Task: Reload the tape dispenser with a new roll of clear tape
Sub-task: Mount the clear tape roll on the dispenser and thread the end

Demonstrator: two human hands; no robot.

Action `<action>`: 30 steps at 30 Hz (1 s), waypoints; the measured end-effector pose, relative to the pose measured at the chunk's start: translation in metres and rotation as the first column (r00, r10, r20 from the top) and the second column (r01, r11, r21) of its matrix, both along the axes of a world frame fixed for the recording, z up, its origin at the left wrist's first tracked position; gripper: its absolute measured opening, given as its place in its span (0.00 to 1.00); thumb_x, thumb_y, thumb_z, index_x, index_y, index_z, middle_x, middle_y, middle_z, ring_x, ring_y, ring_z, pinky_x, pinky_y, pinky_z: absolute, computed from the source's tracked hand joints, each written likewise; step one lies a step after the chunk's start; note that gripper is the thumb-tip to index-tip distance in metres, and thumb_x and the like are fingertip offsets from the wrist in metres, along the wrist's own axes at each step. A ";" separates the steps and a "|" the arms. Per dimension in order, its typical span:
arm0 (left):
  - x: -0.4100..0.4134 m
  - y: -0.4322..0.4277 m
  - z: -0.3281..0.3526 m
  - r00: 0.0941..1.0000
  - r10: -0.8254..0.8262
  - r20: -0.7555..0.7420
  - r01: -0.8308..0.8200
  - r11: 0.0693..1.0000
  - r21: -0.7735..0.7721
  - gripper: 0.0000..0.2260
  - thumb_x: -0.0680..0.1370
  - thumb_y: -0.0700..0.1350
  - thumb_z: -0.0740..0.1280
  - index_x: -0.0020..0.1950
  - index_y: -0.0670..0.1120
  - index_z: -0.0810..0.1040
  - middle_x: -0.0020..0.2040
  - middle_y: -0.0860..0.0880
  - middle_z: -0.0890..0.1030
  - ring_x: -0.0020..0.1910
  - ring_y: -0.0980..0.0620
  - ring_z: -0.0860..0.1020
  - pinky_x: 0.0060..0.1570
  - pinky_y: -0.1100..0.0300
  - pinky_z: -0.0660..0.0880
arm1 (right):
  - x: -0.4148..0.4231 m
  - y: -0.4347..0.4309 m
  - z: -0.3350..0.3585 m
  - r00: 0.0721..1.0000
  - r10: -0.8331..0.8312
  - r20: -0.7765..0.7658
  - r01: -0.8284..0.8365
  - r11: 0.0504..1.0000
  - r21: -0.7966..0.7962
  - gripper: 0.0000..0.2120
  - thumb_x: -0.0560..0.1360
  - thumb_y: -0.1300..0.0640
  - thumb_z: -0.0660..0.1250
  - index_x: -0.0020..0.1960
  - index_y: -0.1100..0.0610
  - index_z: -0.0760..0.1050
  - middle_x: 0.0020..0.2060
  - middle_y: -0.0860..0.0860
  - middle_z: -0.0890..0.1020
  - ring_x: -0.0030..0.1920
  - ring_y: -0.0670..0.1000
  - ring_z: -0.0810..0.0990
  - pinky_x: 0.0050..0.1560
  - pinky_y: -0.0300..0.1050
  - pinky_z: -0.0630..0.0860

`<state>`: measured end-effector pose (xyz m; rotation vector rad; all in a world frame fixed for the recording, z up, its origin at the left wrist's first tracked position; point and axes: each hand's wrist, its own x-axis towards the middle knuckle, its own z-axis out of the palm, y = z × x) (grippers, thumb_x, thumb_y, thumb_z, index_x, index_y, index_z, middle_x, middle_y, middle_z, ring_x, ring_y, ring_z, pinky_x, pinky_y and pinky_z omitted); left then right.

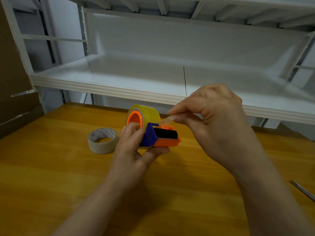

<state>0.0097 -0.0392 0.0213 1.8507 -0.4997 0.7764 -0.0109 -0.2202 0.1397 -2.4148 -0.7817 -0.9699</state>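
Left hand (136,147) grips the orange-and-purple plastic tape dispenser (158,137) from below, fingers closed around its body, just above the wooden desk (51,167). Right hand (216,120) pinches the free end of clear tape (167,118) between thumb and forefinger, drawn from the yellowish clear tape roll (146,114) seated on the dispenser's orange hub. Beige tape roll (102,140) lies flat on desk, just left. White metal shelf (136,79) behind.
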 end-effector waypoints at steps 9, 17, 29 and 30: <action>0.001 0.001 0.001 0.999 -0.031 -0.007 0.031 0.999 -0.016 0.16 0.72 0.65 0.70 0.57 0.62 0.80 0.53 0.51 0.76 0.57 0.46 0.75 0.56 0.61 0.72 | -0.002 0.003 0.000 0.985 0.093 0.144 -0.080 0.993 -0.090 0.05 0.73 0.55 0.71 0.46 0.48 0.85 0.37 0.49 0.78 0.51 0.57 0.77 0.60 0.73 0.67; 0.000 0.001 0.003 0.999 -0.037 0.002 0.037 0.998 -0.052 0.18 0.72 0.65 0.70 0.58 0.58 0.81 0.54 0.50 0.76 0.57 0.43 0.75 0.55 0.48 0.76 | -0.003 -0.004 0.004 0.970 0.159 0.182 -0.111 0.962 -0.251 0.08 0.71 0.60 0.72 0.46 0.49 0.85 0.37 0.50 0.78 0.46 0.57 0.79 0.63 0.68 0.66; -0.001 0.002 0.003 1.000 -0.014 -0.009 0.014 0.999 -0.030 0.19 0.73 0.64 0.70 0.60 0.58 0.80 0.54 0.48 0.76 0.57 0.44 0.75 0.54 0.45 0.76 | -0.008 -0.009 0.011 0.993 0.118 -0.001 -0.116 0.970 -0.211 0.09 0.75 0.43 0.66 0.49 0.42 0.83 0.40 0.42 0.78 0.48 0.43 0.73 0.59 0.58 0.69; -0.001 0.002 0.003 1.000 -0.013 -0.010 0.013 1.000 -0.027 0.19 0.73 0.63 0.70 0.61 0.58 0.80 0.54 0.48 0.76 0.56 0.44 0.75 0.54 0.45 0.76 | -0.010 -0.007 0.011 0.994 0.108 -0.004 -0.105 0.968 -0.230 0.09 0.74 0.41 0.66 0.48 0.42 0.83 0.40 0.41 0.77 0.48 0.44 0.72 0.61 0.62 0.69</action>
